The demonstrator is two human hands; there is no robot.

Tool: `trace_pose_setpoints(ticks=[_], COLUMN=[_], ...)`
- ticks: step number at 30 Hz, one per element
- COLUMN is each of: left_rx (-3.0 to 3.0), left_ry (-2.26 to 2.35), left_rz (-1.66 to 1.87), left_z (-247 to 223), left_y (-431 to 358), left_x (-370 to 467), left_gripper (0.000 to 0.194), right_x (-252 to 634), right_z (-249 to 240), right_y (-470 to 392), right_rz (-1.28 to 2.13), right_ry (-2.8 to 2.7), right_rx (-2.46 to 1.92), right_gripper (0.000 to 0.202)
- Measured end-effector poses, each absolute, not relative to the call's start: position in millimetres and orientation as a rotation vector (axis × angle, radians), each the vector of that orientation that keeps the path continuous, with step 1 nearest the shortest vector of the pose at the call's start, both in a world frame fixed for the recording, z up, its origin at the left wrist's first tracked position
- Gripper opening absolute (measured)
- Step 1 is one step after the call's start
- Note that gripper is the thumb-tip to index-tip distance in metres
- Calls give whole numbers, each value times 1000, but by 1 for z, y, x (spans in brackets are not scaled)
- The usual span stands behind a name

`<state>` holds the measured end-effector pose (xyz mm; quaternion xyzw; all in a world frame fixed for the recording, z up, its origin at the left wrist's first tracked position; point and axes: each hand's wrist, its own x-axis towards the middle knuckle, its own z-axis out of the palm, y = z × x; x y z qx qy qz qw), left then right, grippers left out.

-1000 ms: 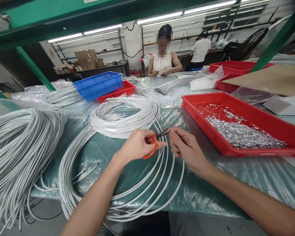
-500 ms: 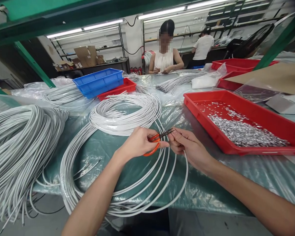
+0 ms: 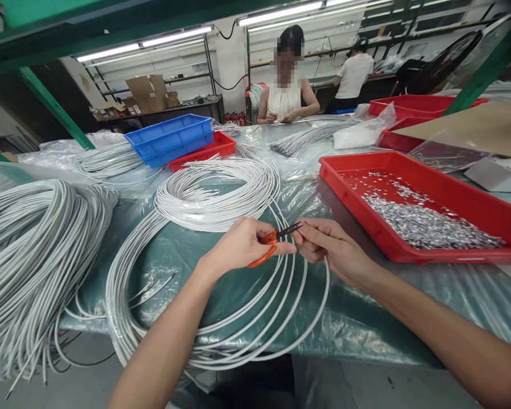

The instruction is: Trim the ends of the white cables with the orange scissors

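My left hand point(image 3: 242, 241) is closed around the orange handles of a pair of small scissors point(image 3: 269, 248). Their dark blades point right and meet the fingertips of my right hand point(image 3: 323, 241). Pinched in my right hand is the end of a white cable point(image 3: 326, 289), which loops down and left into the large coil point(image 3: 121, 284) below my arms. The very tip of the cable, between blades and fingers, is too small to make out. A second white cable coil point(image 3: 217, 213) lies just beyond my hands.
At right stands a red tray point(image 3: 392, 250) holding many small metal pieces point(image 3: 426, 221). A thick bundle of white cables point(image 3: 38, 255) hangs over the table's left edge. Behind the coils, a blue bin point(image 3: 170, 142) rests on a red one point(image 3: 225, 146). A co-worker point(image 3: 286, 102) sits across the table.
My right hand has shifted very slightly to the right, and the cable loop below it with it. The scissors stay at its fingertips. The view has tilted a little.
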<state>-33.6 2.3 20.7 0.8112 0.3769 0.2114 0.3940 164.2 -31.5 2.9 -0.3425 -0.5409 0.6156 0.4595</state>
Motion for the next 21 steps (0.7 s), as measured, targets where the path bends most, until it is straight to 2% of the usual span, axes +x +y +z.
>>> trace_pose_setpoints(ticks=[15, 21], left_rx=[2066, 2008], left_ry=[988, 969], left_rz=[549, 523], left_z=[19, 18], left_y=[4, 5], left_x=[-33, -33], left_gripper=[55, 55], right_x=[164, 163], right_z=[3, 3], right_y=[-29, -30], right_rz=[1435, 1296], right_ry=[-1337, -1401], right_rx=[-911, -918], right_gripper=[36, 35])
